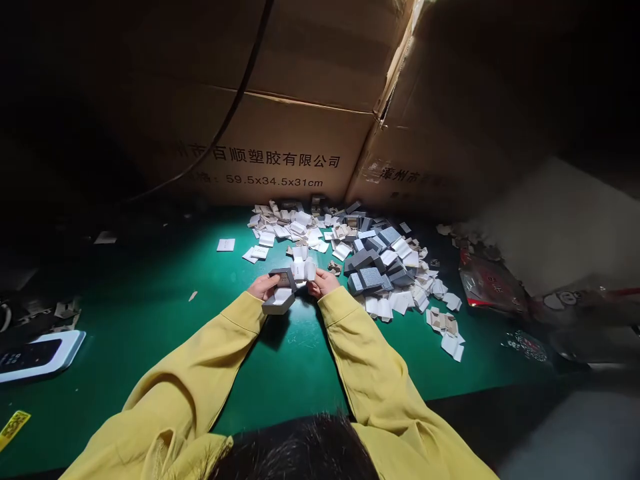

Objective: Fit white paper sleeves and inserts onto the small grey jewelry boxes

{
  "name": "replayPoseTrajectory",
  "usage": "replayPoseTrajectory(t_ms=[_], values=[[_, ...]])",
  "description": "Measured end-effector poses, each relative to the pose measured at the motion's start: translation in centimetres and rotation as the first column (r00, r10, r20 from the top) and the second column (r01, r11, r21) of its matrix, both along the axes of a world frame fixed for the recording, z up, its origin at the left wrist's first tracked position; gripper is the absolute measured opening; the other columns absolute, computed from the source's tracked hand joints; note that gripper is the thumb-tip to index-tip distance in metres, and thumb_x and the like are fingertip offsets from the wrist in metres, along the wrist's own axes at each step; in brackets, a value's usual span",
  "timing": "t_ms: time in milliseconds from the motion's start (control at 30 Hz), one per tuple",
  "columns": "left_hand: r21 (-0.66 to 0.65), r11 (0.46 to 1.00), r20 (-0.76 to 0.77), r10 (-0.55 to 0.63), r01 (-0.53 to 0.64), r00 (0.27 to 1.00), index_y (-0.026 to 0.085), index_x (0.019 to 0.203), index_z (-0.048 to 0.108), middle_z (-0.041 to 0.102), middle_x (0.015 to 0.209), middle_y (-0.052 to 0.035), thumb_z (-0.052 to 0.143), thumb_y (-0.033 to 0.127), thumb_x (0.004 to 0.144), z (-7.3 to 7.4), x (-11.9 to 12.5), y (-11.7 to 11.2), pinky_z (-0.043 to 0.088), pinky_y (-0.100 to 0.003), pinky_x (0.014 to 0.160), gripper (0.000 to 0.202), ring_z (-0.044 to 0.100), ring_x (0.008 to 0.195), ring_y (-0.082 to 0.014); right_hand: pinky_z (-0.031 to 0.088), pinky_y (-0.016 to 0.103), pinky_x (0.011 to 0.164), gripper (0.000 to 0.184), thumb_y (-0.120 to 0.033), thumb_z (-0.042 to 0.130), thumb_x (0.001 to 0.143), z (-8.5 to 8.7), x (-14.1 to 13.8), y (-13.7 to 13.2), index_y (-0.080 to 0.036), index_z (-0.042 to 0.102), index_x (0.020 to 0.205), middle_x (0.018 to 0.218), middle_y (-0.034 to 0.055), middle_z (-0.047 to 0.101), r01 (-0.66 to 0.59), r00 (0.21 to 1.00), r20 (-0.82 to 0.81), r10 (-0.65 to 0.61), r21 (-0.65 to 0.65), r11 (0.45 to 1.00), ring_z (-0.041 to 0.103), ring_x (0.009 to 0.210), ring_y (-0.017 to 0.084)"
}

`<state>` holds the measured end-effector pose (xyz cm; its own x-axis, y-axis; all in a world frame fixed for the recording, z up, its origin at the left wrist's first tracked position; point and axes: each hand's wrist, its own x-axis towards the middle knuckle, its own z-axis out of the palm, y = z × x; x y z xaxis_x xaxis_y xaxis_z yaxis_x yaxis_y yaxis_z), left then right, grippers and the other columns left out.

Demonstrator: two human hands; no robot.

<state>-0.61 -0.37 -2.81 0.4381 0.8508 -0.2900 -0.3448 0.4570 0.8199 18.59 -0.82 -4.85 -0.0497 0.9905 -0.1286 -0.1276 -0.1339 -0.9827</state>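
Observation:
My left hand (262,287) grips a small grey hinged box (280,291) that stands open, its pale inside showing, just above the green table (150,313). My right hand (323,283) pinches a white card insert (303,269) right beside the box's lid. Both arms wear yellow sleeves. Beyond my hands lies a heap of grey boxes (373,257) and white inserts (295,227).
Large brown cartons (280,107) with printed text wall off the back of the table. A dark device with a white rim (37,353) lies at the left edge. A red and black bag (487,283) sits to the right. Loose cards (226,245) are scattered about.

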Motion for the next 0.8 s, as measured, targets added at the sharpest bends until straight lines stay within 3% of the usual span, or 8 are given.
replayPoseTrajectory(t_ms=[100, 200, 300, 367, 467, 600, 700, 800], values=[[-0.019, 0.998, 0.004, 0.054, -0.054, 0.999, 0.008, 0.097, 0.070, 0.076, 0.087, -0.0141, 0.080, 0.037, 0.069, 0.2, 0.0, -0.1, 0.056, -0.034, 0.077, 0.041, 0.072, 0.095, -0.0310, 0.030, 0.023, 0.038, 0.046, -0.065, 0.071, 0.064, 0.3, -0.3, -0.1, -0.020, 0.061, 0.071, 0.045, -0.0068, 0.041, -0.025, 1.000, -0.014, 0.025, -0.021, 0.999, 0.034, 0.040, 0.008], [-0.038, 0.994, 0.000, 0.101, -0.101, 0.995, 0.008, 0.095, 0.071, 0.077, 0.087, -0.0137, 0.078, 0.032, 0.072, 0.4, -0.2, -0.1, 0.057, -0.034, 0.078, 0.034, 0.073, 0.092, -0.0300, 0.035, 0.023, 0.040, 0.040, -0.057, 0.066, 0.075, 0.8, -0.2, -0.5, -0.018, 0.066, 0.082, 0.052, -0.0044, 0.050, 0.048, 0.996, 0.073, -0.050, 0.038, 0.998, 0.040, 0.043, 0.009], [-0.070, 0.984, 0.003, 0.164, -0.163, 0.987, 0.009, 0.091, 0.071, 0.077, 0.082, -0.0111, 0.076, 0.026, 0.074, 0.6, -0.4, 0.2, 0.058, -0.034, 0.077, 0.025, 0.074, 0.080, -0.0257, 0.049, 0.025, 0.056, 0.032, -0.045, 0.055, 0.087, 1.8, 0.4, -1.0, -0.017, 0.067, 0.101, 0.078, 0.0034, 0.066, 0.199, 0.946, 0.217, -0.240, 0.193, 0.961, 0.055, 0.061, 0.012], [-0.075, 0.980, 0.007, 0.184, -0.183, 0.983, 0.009, 0.092, 0.070, 0.077, 0.080, -0.0094, 0.075, 0.025, 0.076, 0.6, -0.5, 0.4, 0.059, -0.033, 0.077, 0.023, 0.074, 0.076, -0.0234, 0.052, 0.027, 0.065, 0.033, -0.039, 0.049, 0.092, 2.5, 0.9, -1.3, -0.017, 0.066, 0.109, 0.100, 0.0090, 0.068, 0.238, 0.861, 0.351, -0.368, 0.360, 0.902, 0.061, 0.075, 0.015], [-0.100, 0.975, 0.042, 0.205, -0.201, 0.978, 0.007, 0.097, 0.068, 0.077, 0.084, -0.0107, 0.073, 0.025, 0.078, 0.8, -0.5, 0.4, 0.060, -0.037, 0.083, 0.026, 0.074, 0.081, -0.0250, 0.056, 0.031, 0.074, 0.037, -0.038, 0.052, 0.091, 3.3, 1.1, -1.7, -0.015, 0.063, 0.119, 0.121, 0.0148, 0.063, 0.064, 0.714, 0.528, -0.460, 0.605, 0.793, 0.064, 0.094, 0.020], [-0.136, 0.969, 0.099, 0.222, -0.208, 0.970, 0.006, 0.098, 0.067, 0.076, 0.088, -0.0124, 0.065, 0.022, 0.083, 1.3, 0.0, 0.1, 0.060, -0.038, 0.083, 0.021, 0.074, 0.083, -0.0253, 0.050, 0.037, 0.099, 0.041, -0.034, 0.060, 0.090, 3.4, 0.6, -1.9, -0.013, 0.061, 0.125, 0.125, 0.0163, 0.063, -0.218, 0.603, 0.634, -0.484, 0.715, 0.664, 0.059, 0.113, 0.026], [-0.145, 0.965, 0.095, 0.233, -0.218, 0.968, 0.006, 0.096, 0.067, 0.076, 0.086, -0.0120, 0.061, 0.019, 0.086, 1.6, 0.1, -0.1, 0.060, -0.038, 0.080, 0.018, 0.073, 0.078, -0.0244, 0.050, 0.039, 0.100, 0.040, -0.028, 0.058, 0.090, 3.1, 0.4, -1.8, -0.014, 0.060, 0.127, 0.122, 0.0157, 0.064, -0.246, 0.586, 0.649, -0.485, 0.713, 0.656, 0.060, 0.109, 0.025], [-0.131, 0.972, 0.051, 0.205, -0.197, 0.977, 0.005, 0.095, 0.067, 0.075, 0.082, -0.0127, 0.066, 0.022, 0.084, 1.5, -0.1, -0.1, 0.059, -0.038, 0.080, 0.020, 0.073, 0.076, -0.0253, 0.054, 0.040, 0.095, 0.048, -0.025, 0.062, 0.086, 2.6, 0.6, -1.6, -0.018, 0.055, 0.133, 0.119, 0.0141, 0.062, -0.222, 0.596, 0.667, -0.448, 0.673, 0.706, 0.059, 0.109, 0.025]])
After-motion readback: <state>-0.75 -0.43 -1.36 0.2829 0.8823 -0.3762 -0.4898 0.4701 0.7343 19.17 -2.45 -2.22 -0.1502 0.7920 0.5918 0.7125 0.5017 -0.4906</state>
